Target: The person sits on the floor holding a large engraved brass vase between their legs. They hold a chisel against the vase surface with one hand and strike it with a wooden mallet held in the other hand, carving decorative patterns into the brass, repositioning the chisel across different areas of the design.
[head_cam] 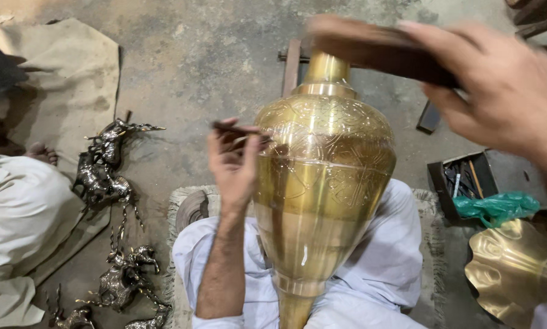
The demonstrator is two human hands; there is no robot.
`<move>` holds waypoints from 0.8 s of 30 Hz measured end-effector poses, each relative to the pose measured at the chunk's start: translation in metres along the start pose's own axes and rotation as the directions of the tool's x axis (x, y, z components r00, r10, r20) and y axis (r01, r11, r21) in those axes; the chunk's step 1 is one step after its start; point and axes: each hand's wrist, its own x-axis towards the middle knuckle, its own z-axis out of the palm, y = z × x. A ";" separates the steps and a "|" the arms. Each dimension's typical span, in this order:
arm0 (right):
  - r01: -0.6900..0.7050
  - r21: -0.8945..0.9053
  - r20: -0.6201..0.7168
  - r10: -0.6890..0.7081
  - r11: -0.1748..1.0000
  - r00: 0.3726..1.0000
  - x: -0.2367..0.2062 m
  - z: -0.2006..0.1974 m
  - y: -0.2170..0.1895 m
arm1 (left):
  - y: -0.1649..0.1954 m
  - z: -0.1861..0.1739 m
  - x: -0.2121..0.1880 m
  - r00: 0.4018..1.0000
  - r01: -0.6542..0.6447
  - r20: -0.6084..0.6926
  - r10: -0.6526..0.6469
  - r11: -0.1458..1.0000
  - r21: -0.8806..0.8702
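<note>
Two hands work at one large brass vase [322,183], which rests on the person's lap in white trousers [383,268], its neck pointing away toward 12 o'clock. The left hand [234,164] is at 9 o'clock of the vase, and its fingers [249,141] are closed around a thin dark chisel [237,128] whose tip touches the engraved shoulder of the vase. The right hand [499,91] is raised at 1 o'clock, fingers clamped on a dark wooden mallet [377,52], blurred, above the vase neck. On the concrete floor [212,55] at 8 o'clock lie several dark metal horse figures [106,170] beside a beige cloth [60,79]. Another person in white clothes [17,213] sits at 9 o'clock. At 4 o'clock stand a dark box of tools [462,180], a green plastic bag [499,207] and a wavy brass piece [511,274].
</note>
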 end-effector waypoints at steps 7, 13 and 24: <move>-0.770 0.443 0.414 0.657 0.460 0.630 -0.237 0.201 0.025 | -0.056 -0.099 -0.051 0.943 0.159 -0.303 -0.142 0.987 0.033; -0.948 0.181 0.580 0.750 0.262 0.318 -0.405 0.328 -0.057 | -0.126 -0.133 -0.078 0.914 0.253 -0.315 -0.256 0.966 -0.053; -0.794 0.385 0.364 0.713 0.471 0.599 -0.426 0.344 -0.103 | -0.165 -0.135 -0.084 0.888 0.307 -0.335 -0.316 0.948 -0.081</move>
